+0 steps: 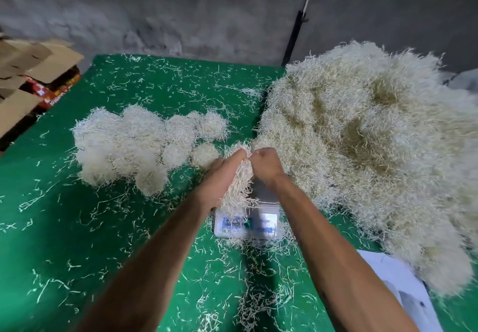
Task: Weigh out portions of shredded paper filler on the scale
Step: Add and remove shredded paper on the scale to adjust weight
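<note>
A clump of cream shredded paper filler hangs over the small white digital scale, pinched between the left hand and the right hand, fingers curled into it. The big loose heap crowds the scale's right edge; rounded weighed portions sit left on the green bench, with strewn room between.

Between my left hand and right hand I hold a wad of pale shredded paper, hanging just above the small white scale, its display blurred. The big loose heap lies right; rounded weighed portions cluster left.
</note>
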`<state>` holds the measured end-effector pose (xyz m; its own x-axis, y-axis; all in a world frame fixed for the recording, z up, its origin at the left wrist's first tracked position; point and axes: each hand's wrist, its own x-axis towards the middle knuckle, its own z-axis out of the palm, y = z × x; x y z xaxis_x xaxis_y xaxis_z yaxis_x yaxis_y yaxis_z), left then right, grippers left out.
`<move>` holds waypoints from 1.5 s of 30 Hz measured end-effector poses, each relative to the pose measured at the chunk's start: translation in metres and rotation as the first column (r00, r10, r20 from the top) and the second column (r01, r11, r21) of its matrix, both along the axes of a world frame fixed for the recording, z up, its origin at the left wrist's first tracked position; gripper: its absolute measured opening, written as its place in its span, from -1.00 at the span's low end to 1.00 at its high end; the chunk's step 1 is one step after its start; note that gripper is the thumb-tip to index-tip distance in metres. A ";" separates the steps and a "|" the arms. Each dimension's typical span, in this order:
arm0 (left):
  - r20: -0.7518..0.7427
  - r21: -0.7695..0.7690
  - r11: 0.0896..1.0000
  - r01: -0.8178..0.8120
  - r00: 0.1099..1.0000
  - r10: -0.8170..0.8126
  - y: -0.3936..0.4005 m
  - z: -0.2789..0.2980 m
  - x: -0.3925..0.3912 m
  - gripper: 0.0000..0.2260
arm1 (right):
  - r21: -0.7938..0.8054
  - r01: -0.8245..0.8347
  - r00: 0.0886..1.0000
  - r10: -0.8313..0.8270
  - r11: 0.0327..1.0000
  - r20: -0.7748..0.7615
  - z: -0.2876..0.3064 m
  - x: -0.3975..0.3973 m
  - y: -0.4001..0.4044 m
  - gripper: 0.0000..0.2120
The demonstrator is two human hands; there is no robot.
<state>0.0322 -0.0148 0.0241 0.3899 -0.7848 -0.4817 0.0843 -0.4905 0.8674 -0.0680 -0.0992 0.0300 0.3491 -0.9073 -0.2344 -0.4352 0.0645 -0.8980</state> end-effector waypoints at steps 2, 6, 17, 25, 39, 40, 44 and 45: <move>0.058 -0.018 1.000 0.024 0.998 -0.023 -0.006 0.004 -0.017 -0.02 | 0.045 0.044 0.998 -0.042 0.998 -0.042 0.000 -0.011 -0.016 -0.66; 0.089 -0.055 0.997 0.052 0.995 -0.047 -0.023 0.015 -0.043 -0.11 | 0.085 0.085 0.991 -0.075 0.993 -0.108 -0.010 -0.020 -0.048 -0.78; 0.076 -0.023 0.999 -0.047 0.996 0.048 -0.029 -0.007 -0.055 -0.75 | -0.183 0.270 0.838 -0.324 0.946 -0.439 -0.038 -0.090 -0.155 -0.66; -0.073 0.129 0.977 -0.168 0.981 0.179 -0.040 -0.029 -0.017 -0.36 | 0.553 0.056 0.714 -0.421 0.831 0.560 -0.003 -0.121 -0.153 -0.51; 0.231 0.005 0.997 0.078 0.970 -0.077 -0.047 -0.019 -0.030 -0.12 | -0.278 -0.127 0.991 0.108 0.952 -0.083 -0.023 -0.037 -0.079 -0.48; 0.220 -0.002 0.999 0.052 0.974 -0.050 -0.052 -0.016 -0.030 -0.13 | -0.295 -0.114 0.991 0.087 0.949 -0.105 -0.022 -0.032 -0.085 -0.50; 0.203 -0.026 1.000 0.007 0.979 -0.002 -0.058 -0.010 -0.022 -0.16 | -0.283 -0.058 0.989 0.017 0.957 -0.145 -0.023 -0.005 -0.094 -0.57; 0.210 -0.026 1.000 0.000 0.978 0.006 -0.056 -0.006 -0.021 -0.17 | -0.281 -0.064 0.986 0.017 0.957 -0.165 -0.024 0.002 -0.095 -0.58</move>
<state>0.0113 -0.0707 0.0181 0.4828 -0.7944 -0.3685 -0.0999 -0.4680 0.8780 -0.0662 -0.1940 0.0059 0.3664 -0.9301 -0.0240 -0.5711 -0.2045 -0.7950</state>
